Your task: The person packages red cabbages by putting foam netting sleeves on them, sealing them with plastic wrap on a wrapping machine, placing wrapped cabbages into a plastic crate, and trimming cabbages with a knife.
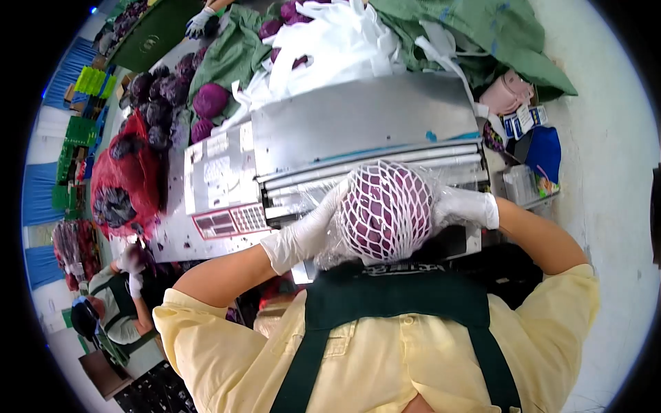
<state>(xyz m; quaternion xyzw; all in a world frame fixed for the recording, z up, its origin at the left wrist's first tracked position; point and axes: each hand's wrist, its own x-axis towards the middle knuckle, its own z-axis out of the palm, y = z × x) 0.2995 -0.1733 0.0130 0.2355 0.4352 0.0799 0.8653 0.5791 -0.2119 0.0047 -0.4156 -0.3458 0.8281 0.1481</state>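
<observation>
1. Co-worker [113,306], lower left: seated low, white gloves, green apron; face not described.
2. Red mesh sack [127,175], left end of the desk [172,237]: holds dark purple cabbages and lies on its side.
3. Loose red cabbages [210,100], upper left: heaped on green cloth [234,55] beyond the sack.
4. Another person's gloved hand [200,22], top left edge, near a dark green board; its print is too small to read.
5. Steel wrapping machine [358,124], centre of the desk: flat top, rollers along its near edge, a keypad panel [231,221] at its left front. Labels on the panel are blurred and unreadable.
6. White plastic bags [330,41], behind the machine, touching the cloth.
7. Left hand [306,234], white glove: grip pressed flat against the cabbage's left side, fingers spread over clear film.
8. Netted red cabbage [385,210], centre: in white foam netting and clear film, held up between both hands in front of the machine's rollers, above the apron's bib.
9. Right hand [465,206], white glove: grip cupped against the cabbage's right side.
10. Apron bib writing: unreadable.
11. Small boxes [523,120] and pink pouch [509,93], right of the machine; label text illegible.
</observation>
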